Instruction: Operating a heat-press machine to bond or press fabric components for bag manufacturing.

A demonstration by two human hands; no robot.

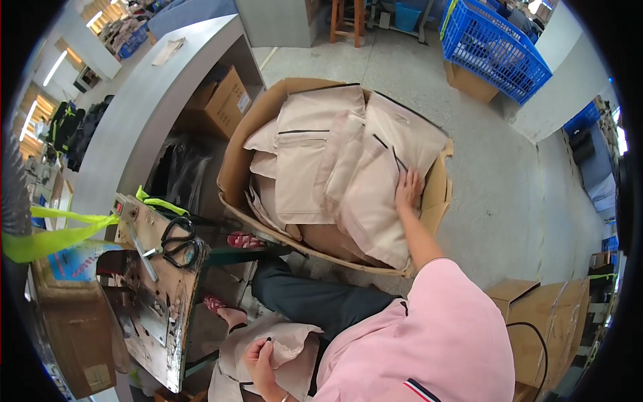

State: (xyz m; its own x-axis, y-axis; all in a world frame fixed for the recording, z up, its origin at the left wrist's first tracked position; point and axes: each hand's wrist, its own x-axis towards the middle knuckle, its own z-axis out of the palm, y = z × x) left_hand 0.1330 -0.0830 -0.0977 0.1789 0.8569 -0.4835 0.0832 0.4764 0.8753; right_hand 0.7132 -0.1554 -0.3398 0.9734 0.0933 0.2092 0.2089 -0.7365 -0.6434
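Observation:
A large open cardboard box (236, 157) stands in front of me, filled with stacked beige fabric pieces (305, 177). Some of these have dark zippers or dark trim along their edges. My right hand (407, 191) reaches to the box's right side and lies on the right-hand beige piece, fingers stretched out. In my lap rests another beige fabric piece (295, 342) with dark edging. My left hand (260, 362) is closed on it, thumb and fingers together near a small dark end.
A worn work stand (151, 308) on the left carries black-handled scissors (177, 241) and a metal tool; yellow-green strips hang nearby. A grey shelf unit (127, 114) stands beyond. Cardboard boxes (549, 328) are at right, a blue crate (495, 50) at far right.

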